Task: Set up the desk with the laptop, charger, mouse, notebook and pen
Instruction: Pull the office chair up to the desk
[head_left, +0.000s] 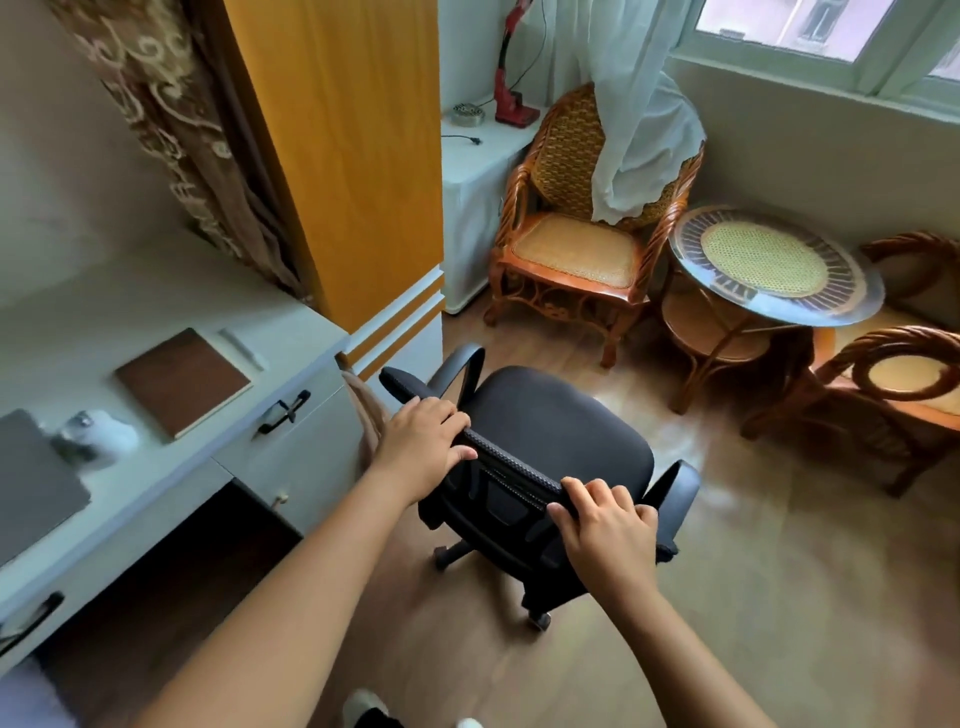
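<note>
My left hand (423, 441) and my right hand (605, 525) both grip the top edge of the backrest of a black office chair (550, 431), which stands on the floor to the right of the desk. On the white desk (171, 467) at the left lie a brown notebook (182, 382), a white pen (241, 348) just beyond it, a white mouse (101, 434) that looks blurred, and a closed grey laptop (31, 478) at the frame's left edge. No charger shows clearly.
An orange and white cabinet (358, 182) stands behind the desk's right end. Wicker chairs (576, 244) and a round glass-topped table (774, 265) fill the window corner. Wood floor (727, 597) lies open to the right of the office chair. The desk's knee space (218, 545) is dark.
</note>
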